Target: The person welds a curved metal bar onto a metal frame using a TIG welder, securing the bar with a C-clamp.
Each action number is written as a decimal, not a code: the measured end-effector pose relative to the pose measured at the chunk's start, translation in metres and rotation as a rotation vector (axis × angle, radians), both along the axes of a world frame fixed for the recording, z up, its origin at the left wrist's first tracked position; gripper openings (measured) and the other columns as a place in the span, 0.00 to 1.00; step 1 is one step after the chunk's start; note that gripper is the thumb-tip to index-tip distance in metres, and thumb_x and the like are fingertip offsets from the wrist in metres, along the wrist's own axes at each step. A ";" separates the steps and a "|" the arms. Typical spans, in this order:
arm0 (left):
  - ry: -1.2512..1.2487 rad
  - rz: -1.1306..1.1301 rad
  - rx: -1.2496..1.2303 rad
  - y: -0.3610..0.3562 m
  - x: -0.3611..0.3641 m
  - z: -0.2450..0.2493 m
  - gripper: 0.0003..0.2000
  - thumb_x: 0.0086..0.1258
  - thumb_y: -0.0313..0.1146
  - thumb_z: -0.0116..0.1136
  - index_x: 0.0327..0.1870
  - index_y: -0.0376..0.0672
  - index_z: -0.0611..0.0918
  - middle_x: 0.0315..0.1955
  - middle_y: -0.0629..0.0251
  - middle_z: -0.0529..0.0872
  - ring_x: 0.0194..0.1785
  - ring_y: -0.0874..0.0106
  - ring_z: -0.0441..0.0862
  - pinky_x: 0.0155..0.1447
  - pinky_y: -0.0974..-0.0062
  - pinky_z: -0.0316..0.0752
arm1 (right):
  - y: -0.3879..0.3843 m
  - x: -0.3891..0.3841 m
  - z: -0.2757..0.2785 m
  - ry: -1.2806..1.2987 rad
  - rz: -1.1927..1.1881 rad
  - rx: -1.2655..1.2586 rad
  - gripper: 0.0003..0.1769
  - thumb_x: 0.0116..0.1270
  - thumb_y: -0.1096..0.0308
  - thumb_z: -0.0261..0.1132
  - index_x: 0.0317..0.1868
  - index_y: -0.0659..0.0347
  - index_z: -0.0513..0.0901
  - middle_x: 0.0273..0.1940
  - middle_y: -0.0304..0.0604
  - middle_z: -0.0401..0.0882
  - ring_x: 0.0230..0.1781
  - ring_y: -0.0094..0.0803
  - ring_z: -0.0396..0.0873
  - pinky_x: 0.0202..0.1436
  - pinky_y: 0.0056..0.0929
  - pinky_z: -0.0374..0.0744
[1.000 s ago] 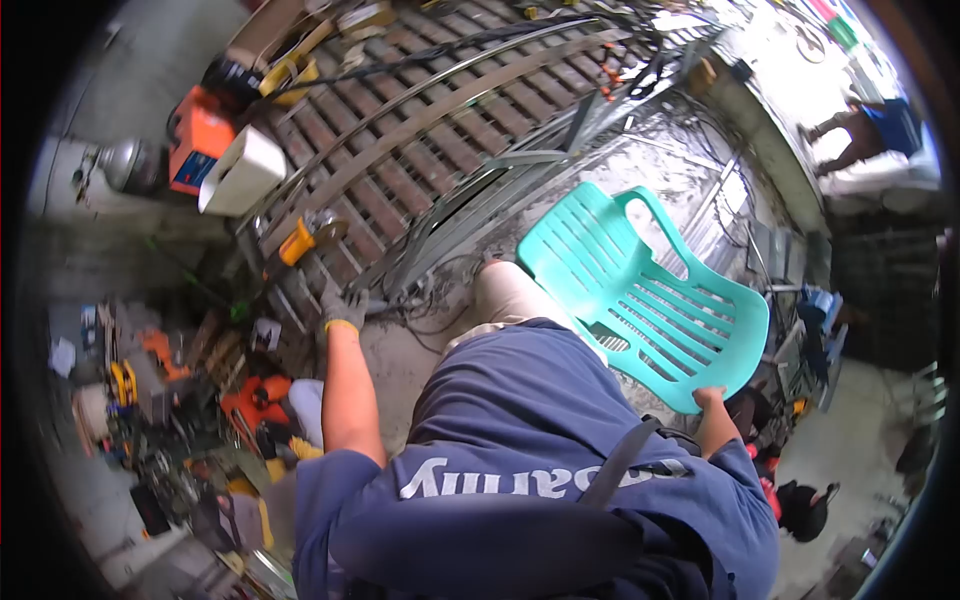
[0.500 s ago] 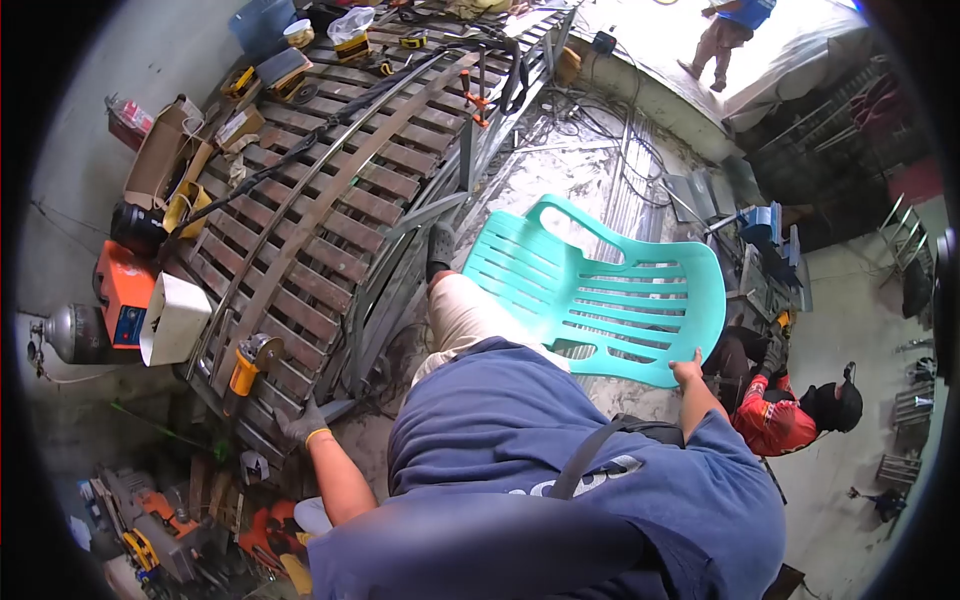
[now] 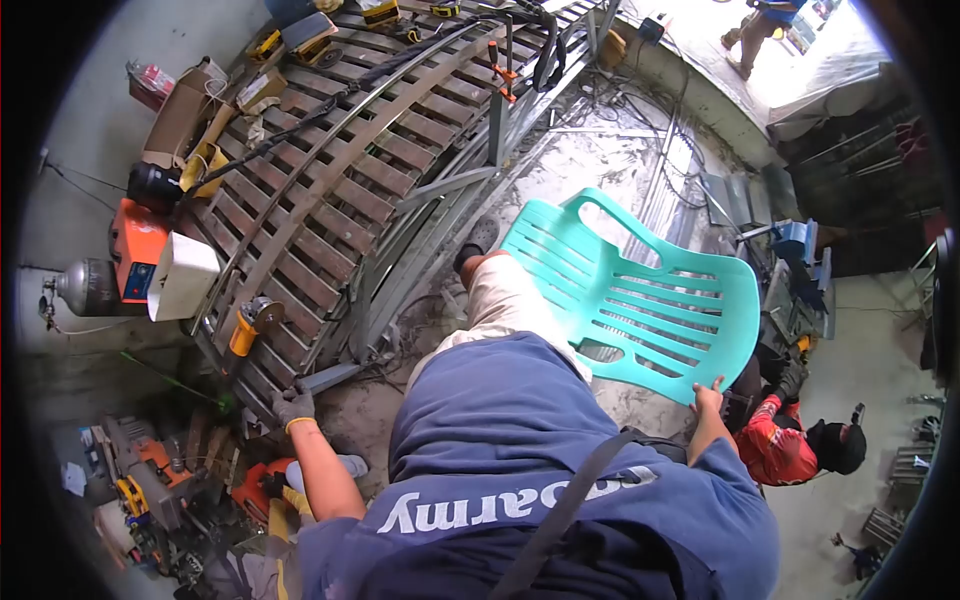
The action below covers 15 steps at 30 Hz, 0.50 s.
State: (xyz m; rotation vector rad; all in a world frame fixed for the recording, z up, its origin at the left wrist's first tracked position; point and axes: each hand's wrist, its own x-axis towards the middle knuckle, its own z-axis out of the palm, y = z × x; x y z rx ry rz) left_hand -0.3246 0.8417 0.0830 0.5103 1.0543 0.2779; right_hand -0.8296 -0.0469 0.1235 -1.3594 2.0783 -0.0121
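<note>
Already | turquoise plastic chair grasped at rim by right hand, not released | gloved left hand placed at slatted table's edge, its grip not discernible

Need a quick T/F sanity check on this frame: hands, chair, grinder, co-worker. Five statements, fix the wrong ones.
1. The right hand holds the edge of the teal chair. True.
2. The right hand is gloved. False: it is bare.
3. The left hand wears a glove. True.
4. The yellow grinder lies on the chair. False: it is at the slatted bench.
5. The co-worker in red wears dark headgear. True.
</note>
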 end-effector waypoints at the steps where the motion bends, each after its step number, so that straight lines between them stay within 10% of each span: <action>1: 0.042 0.026 -0.022 0.018 0.009 -0.016 0.16 0.84 0.56 0.59 0.46 0.52 0.80 0.20 0.75 0.67 0.26 0.73 0.71 0.56 0.50 0.84 | 0.002 0.003 0.002 0.050 0.024 -0.006 0.59 0.67 0.66 0.78 0.88 0.14 0.53 0.74 0.49 0.75 0.60 0.42 0.84 0.48 0.48 0.91; 5: 0.094 -0.053 0.061 0.020 0.017 -0.018 0.20 0.87 0.56 0.50 0.63 0.53 0.81 0.44 0.68 0.88 0.47 0.66 0.82 0.54 0.53 0.82 | 0.010 0.008 0.002 0.063 0.028 -0.031 0.62 0.65 0.72 0.78 0.86 0.09 0.53 0.72 0.51 0.77 0.59 0.45 0.84 0.44 0.47 0.93; 10: 0.026 -0.156 0.109 0.020 0.013 -0.020 0.23 0.88 0.54 0.45 0.72 0.52 0.78 0.71 0.65 0.84 0.66 0.62 0.81 0.55 0.56 0.81 | 0.007 0.010 0.000 0.102 0.026 -0.074 0.61 0.62 0.69 0.79 0.88 0.18 0.55 0.57 0.55 0.88 0.42 0.43 0.90 0.37 0.44 0.90; 15: -0.141 -0.313 0.181 0.023 0.000 -0.026 0.26 0.86 0.48 0.42 0.78 0.51 0.75 0.80 0.63 0.76 0.80 0.59 0.71 0.74 0.61 0.72 | -0.016 0.025 -0.042 0.528 0.238 -0.064 0.46 0.71 0.68 0.69 0.87 0.32 0.63 0.70 0.60 0.81 0.73 0.52 0.79 0.76 0.58 0.76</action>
